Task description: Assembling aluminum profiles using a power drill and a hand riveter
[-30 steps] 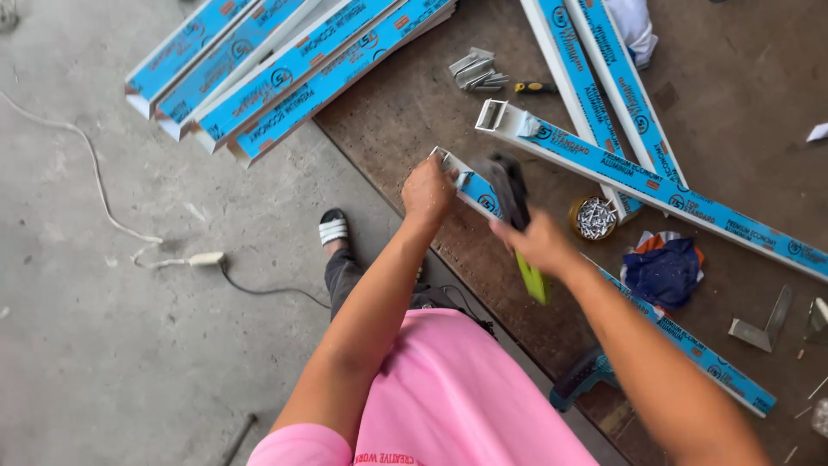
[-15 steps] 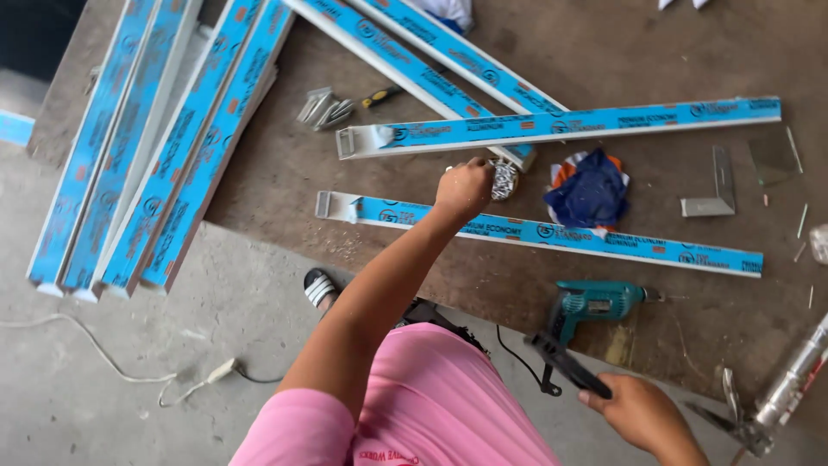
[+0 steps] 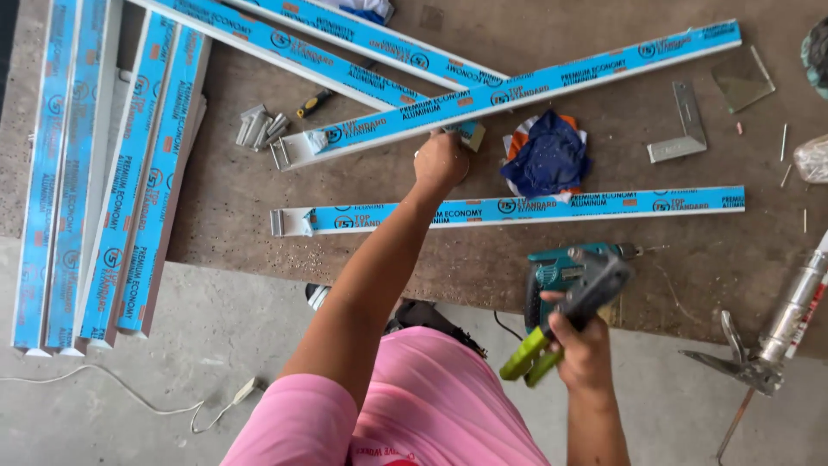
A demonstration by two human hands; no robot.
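My left hand (image 3: 440, 160) reaches out over the brown worktable (image 3: 233, 216). Its fingers are curled at the lower edge of a long blue-filmed aluminium profile (image 3: 552, 85), and what lies under them is hidden. A second blue-filmed profile (image 3: 604, 205) lies flat just nearer to me, under my forearm. My right hand (image 3: 585, 349) is near the table's front edge and grips a hand tool with green handles and a black head (image 3: 565, 324). The tool's head sits over a teal electric drill (image 3: 552, 269) lying on the table.
Several long blue-filmed profiles (image 3: 103, 173) hang over the table's left end, and more lie crossed at the back (image 3: 362, 39). A blue cloth (image 3: 548, 155), a metal square (image 3: 686, 129), small grey metal pieces (image 3: 259, 128), a caulking gun (image 3: 793, 315) and a floor cable (image 3: 129, 397) lie around.
My right hand has come up from low right with the green-handled tool and now holds it over the drill. My left hand stays at the upper profile. The view has shifted.
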